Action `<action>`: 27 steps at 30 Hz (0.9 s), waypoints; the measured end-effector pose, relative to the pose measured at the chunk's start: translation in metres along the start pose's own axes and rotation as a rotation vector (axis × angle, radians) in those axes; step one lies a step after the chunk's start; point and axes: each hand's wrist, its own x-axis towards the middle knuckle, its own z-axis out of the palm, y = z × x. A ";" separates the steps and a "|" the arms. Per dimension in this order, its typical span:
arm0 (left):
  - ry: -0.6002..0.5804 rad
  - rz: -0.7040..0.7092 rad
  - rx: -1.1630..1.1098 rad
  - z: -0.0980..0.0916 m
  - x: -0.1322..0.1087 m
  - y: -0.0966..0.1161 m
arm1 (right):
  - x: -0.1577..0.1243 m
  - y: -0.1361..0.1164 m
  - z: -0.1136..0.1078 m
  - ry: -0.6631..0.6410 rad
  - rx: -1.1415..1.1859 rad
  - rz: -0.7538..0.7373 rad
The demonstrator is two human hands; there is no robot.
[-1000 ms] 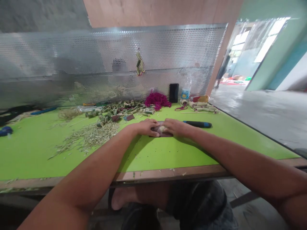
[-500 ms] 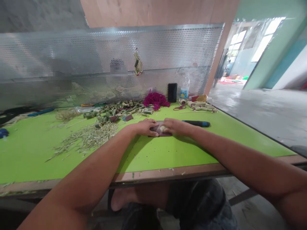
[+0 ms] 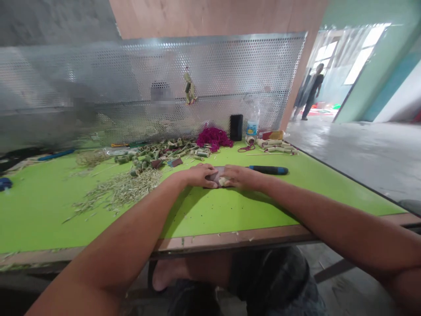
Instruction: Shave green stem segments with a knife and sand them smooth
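A greyish sheet that looks like sandpaper [image 3: 215, 174] lies on the green tabletop. My left hand [image 3: 200, 175] rests on its left side, thumb and fingers apart, pressing it down. In a pinch of my right hand [image 3: 241, 176] is a small pale bamboo piece [image 3: 223, 181], held against the sheet; my fingers cover part of it. Just behind the right hand lies a tool with a black and blue handle [image 3: 271, 170], its other end hidden by the hand.
Bamboo shavings [image 3: 131, 188] and cut green bamboo pieces [image 3: 141, 164] spread to the left. Toward the back are magenta cord [image 3: 214, 137], a black phone-like object [image 3: 236, 127], a plastic bottle [image 3: 252, 125] and tied bamboo pieces [image 3: 276, 147]. A perforated metal panel [image 3: 213, 66] stands behind. A person [image 3: 313, 92] is in the far doorway.
My right hand has shifted slightly with the bamboo piece on the sheet, while my left hand keeps its place. A person has appeared in the doorway.
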 end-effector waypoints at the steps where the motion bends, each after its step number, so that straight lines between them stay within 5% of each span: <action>1: 0.004 0.002 0.002 0.000 0.000 0.000 | 0.000 -0.001 -0.002 -0.011 0.000 0.048; 4: 0.006 -0.012 0.004 0.000 0.000 0.000 | -0.001 -0.004 -0.006 -0.038 -0.003 0.141; 8: -0.001 -0.002 -0.002 -0.001 -0.001 0.002 | -0.002 -0.006 -0.006 0.028 0.112 0.031; 12: 0.002 -0.019 0.002 0.000 0.000 0.001 | 0.000 -0.005 -0.003 -0.002 0.077 0.132; 24: -0.016 -0.016 -0.007 -0.002 -0.001 0.003 | -0.003 -0.003 -0.006 -0.007 0.063 0.027; 27: -0.004 -0.019 0.001 -0.001 -0.001 0.001 | -0.004 -0.003 -0.007 -0.004 0.068 0.108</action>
